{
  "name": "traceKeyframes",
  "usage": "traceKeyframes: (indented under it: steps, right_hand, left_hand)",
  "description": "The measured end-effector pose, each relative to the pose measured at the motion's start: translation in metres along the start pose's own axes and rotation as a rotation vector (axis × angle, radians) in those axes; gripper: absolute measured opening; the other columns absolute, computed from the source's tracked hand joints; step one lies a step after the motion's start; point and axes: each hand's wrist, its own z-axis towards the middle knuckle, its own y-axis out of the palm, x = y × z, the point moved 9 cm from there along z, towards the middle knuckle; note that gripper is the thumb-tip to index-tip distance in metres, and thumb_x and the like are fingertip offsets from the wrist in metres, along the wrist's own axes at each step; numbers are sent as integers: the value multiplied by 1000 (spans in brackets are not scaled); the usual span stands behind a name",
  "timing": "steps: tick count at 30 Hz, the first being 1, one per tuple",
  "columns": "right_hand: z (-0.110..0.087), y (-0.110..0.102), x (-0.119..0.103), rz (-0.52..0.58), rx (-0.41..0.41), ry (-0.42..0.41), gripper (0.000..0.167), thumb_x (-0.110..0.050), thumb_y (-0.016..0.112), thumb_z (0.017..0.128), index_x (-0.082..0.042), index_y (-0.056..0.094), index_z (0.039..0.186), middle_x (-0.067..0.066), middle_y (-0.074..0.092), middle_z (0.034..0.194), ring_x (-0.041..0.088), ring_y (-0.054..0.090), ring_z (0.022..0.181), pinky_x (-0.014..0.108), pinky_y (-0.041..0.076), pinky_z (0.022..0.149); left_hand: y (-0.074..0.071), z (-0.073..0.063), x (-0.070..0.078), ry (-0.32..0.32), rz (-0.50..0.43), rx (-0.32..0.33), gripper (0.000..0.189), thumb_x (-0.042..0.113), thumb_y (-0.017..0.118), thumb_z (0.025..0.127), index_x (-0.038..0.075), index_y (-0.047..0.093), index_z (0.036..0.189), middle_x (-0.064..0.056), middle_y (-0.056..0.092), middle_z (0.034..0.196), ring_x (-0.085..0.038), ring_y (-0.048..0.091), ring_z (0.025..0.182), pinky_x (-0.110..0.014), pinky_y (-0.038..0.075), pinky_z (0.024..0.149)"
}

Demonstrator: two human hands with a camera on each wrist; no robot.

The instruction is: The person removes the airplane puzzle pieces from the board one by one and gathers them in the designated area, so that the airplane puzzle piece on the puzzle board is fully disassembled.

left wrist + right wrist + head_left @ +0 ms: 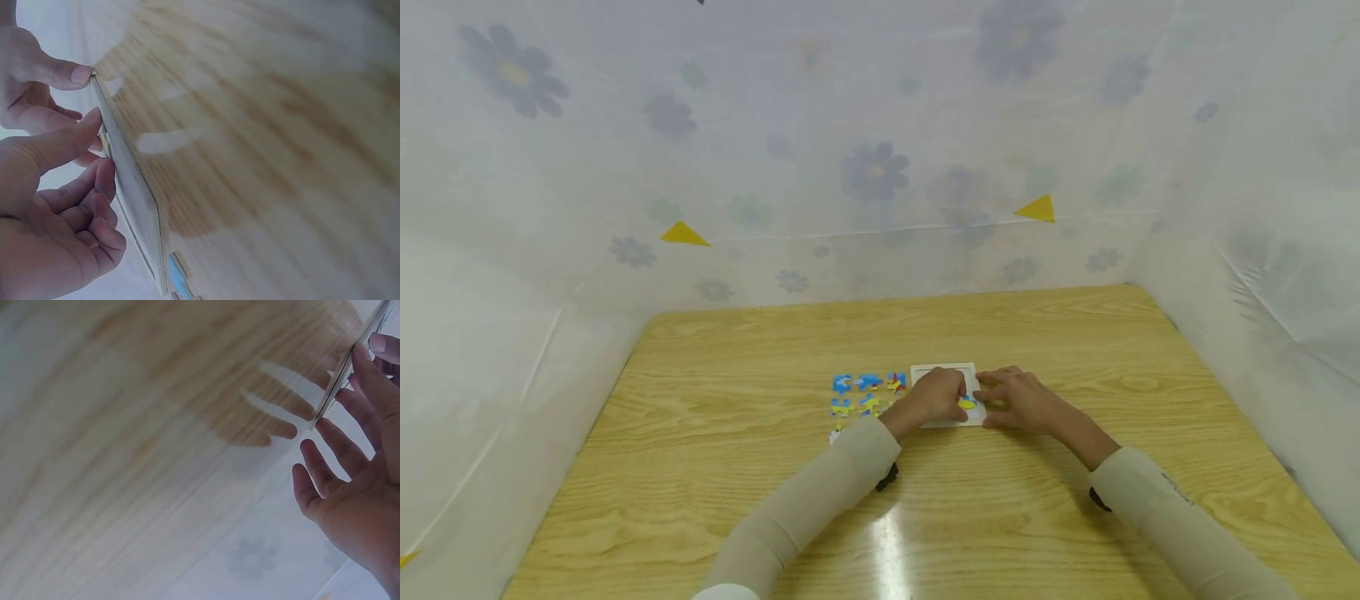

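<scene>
A white puzzle tray (951, 423) with a raised rim lies flat on the wooden table. My left hand (936, 395) is over it, thumb and index finger pinching a small yellow-and-blue puzzle piece (967, 403) at the tray's right part. Edge-on in the left wrist view, a yellow bit of that piece (105, 145) shows between the fingertips. My right hand (1024, 402) steadies the tray's right edge with spread, fairly straight fingers (340, 447). Left of the tray, several loose jigsaw pieces (869, 382) lie in rows, partly hidden by the left wrist.
The wooden table (737, 467) spreads around the tray on all sides. White flowered sheeting (880, 250) hangs behind the table and along both sides, with yellow triangles (1037, 209) on it.
</scene>
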Motion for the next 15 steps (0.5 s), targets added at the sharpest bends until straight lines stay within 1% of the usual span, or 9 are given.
traceKeyframes:
  steps: [5, 10, 15]
  right_hand:
    - [0, 0, -1, -21, 9, -12, 44, -30, 75, 79, -6, 68, 115, 22, 55, 133, 45, 52, 114, 61, 46, 84]
    - [0, -1, -1, -11, 6, -5, 44, -28, 75, 79, -5, 68, 116, 23, 54, 133, 46, 51, 115, 63, 45, 84]
    - [0, 0, 0, -7, -4, 4, 44, -29, 74, 80, -6, 67, 117, 22, 53, 134, 46, 50, 116, 63, 44, 85]
  left_hand:
    - [1, 1, -1, 1, -13, -1, 29, 23, 79, 77, 8, 62, 96, 4, 59, 79, -7, 50, 70, -19, 42, 63]
    - [1, 1, -1, 9, -32, -2, 30, 21, 79, 78, 6, 62, 98, 2, 59, 81, -7, 49, 70, -19, 42, 64]
    - [1, 0, -2, 1, -42, -2, 30, 21, 79, 78, 7, 61, 98, 3, 58, 80, -7, 49, 69, -19, 42, 64]
